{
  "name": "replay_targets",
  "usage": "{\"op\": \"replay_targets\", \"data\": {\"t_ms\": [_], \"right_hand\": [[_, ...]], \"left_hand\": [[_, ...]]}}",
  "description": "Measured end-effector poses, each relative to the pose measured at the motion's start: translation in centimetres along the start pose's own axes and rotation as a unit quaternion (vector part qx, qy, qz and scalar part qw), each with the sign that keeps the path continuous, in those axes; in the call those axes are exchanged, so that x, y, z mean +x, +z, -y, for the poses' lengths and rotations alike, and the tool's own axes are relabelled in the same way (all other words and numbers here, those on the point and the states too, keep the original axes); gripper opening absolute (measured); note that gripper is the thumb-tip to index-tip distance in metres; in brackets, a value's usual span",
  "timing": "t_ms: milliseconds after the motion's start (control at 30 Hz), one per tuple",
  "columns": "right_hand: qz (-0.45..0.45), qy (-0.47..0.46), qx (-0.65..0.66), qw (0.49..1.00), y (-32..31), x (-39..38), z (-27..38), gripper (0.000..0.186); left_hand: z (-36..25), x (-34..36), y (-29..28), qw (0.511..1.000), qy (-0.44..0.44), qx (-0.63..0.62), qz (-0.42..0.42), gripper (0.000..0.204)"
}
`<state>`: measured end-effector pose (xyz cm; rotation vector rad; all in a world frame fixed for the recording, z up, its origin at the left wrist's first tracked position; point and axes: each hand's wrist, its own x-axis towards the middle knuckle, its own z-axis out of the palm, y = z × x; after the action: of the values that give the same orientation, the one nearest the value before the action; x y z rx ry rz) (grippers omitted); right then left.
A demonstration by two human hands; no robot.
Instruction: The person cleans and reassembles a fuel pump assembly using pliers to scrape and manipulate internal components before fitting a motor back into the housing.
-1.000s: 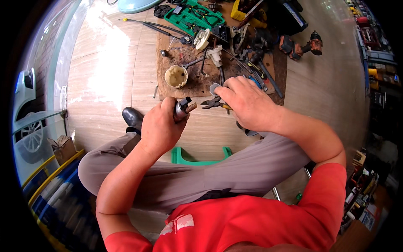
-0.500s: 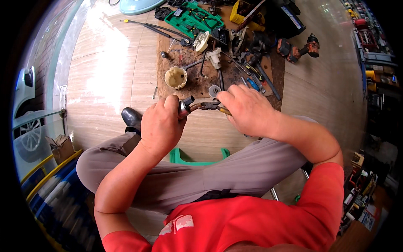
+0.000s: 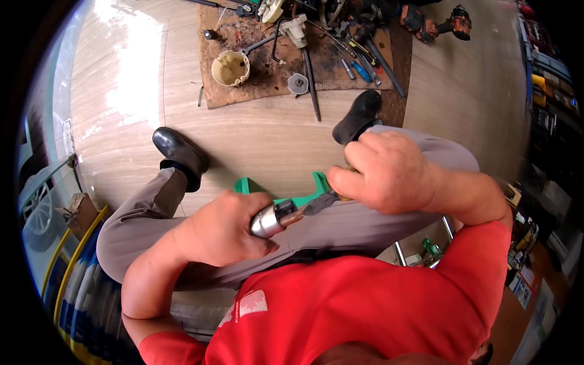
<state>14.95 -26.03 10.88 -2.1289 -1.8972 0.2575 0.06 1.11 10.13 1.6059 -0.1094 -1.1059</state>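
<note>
My left hand (image 3: 222, 234) grips a metal cylinder (image 3: 267, 220); my right hand (image 3: 389, 173) squeezes what look like pliers (image 3: 319, 204) on its tip, so I should pull straight.

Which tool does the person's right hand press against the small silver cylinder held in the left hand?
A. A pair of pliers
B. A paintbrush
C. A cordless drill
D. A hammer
A: the right hand grips pliers whose dark tips meet the end of the silver cylinder in the left hand.
</note>
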Motion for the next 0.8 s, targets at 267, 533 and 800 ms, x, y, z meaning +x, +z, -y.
{"op": "replay_targets", "data": {"t_ms": [267, 533, 800], "right_hand": [[0.000, 0.119, 0.007, 0.993, -1.0, -0.2, -1.9, 0.015], [0.021, 0.185, 0.066, 0.980, 0.2, 2.1, -3.6, 0.035], [0.037, 0.123, 0.037, 0.991, 0.5, 2.6, -2.2, 0.045]], "left_hand": [[6.0, 1.6, 0.4, 0.961, -0.069, 0.084, -0.256, 0.033], [2.4, 3.8, -1.0, 0.913, 0.043, 0.131, -0.384, 0.038], [2.0, 4.1, 0.3, 0.866, 0.087, 0.215, -0.443, 0.043]]}}
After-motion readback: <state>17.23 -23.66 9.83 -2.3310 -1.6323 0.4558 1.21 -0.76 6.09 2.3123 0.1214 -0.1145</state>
